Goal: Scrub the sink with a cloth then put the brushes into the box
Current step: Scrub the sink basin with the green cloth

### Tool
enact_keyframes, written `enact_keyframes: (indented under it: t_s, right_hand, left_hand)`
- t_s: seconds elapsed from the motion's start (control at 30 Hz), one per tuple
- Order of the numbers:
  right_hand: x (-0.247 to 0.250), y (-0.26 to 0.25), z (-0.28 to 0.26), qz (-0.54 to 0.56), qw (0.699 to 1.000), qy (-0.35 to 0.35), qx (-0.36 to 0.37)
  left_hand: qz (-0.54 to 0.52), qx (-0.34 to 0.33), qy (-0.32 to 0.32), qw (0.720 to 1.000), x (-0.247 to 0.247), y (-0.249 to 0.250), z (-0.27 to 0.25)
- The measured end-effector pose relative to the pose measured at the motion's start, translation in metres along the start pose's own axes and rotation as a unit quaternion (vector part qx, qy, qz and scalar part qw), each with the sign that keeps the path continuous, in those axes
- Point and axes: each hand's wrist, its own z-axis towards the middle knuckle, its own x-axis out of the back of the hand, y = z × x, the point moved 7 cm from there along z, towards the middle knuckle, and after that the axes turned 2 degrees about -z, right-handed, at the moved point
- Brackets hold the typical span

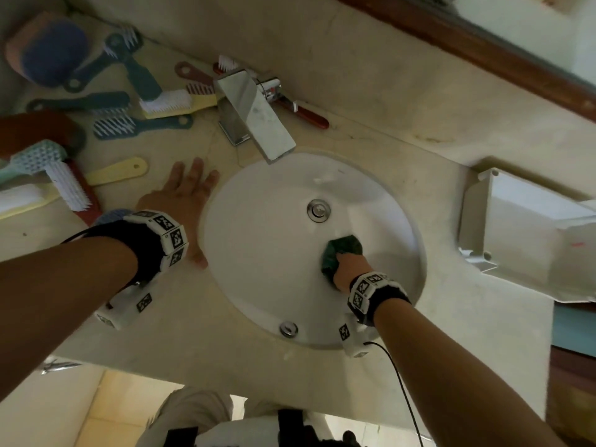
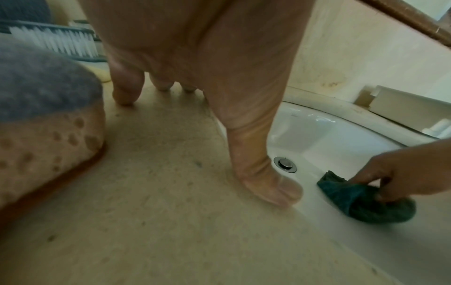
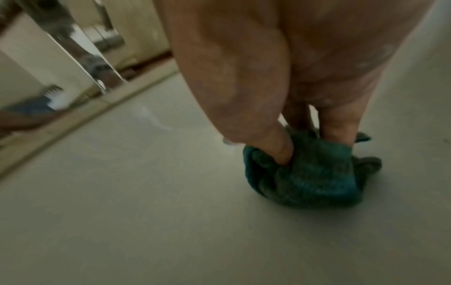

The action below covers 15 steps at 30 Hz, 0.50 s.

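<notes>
My right hand [image 1: 348,267] grips a bunched dark green cloth [image 1: 342,251] and presses it on the white sink [image 1: 264,253] basin, just below the drain plug [image 1: 318,210]. Thumb and fingers dig into the cloth [image 3: 310,173]. My left hand [image 1: 180,198] lies flat, fingers spread, on the beige counter beside the sink's left rim; its thumb [image 2: 273,187] touches the rim. Several brushes [image 1: 109,127] lie scattered on the counter at the left and behind the tap. The open white box [image 1: 522,233] stands right of the sink.
A chrome tap [image 1: 254,114] juts over the sink's far edge. A blue-topped sponge [image 2: 44,119] sits close to my left wrist, another [image 1: 48,50] at the far left corner. A wooden mirror frame [image 1: 483,46] runs along the back wall. The counter's front edge is near my body.
</notes>
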Motion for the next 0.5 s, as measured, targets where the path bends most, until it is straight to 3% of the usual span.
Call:
enact_keyframes:
  t_s: [0.23, 0.4, 0.5]
  right_hand:
    - [-0.015, -0.027, 0.035, -0.042, 0.997, 0.002, -0.072]
    - [0.016, -0.057, 0.064, -0.031, 0.997, 0.049, -0.046]
    - [0.024, -0.068, 0.074, 0.043, 0.994, 0.089, -0.05]
  left_hand:
    - [-0.002, 0.001, 0.0, 1.0, -0.001, 0.0, 0.003]
    - [-0.001, 0.004, -0.003, 1.0, 0.0, 0.002, 0.003]
    - [0.004, 0.008, -0.01, 1.0, -0.001, 0.002, 0.003]
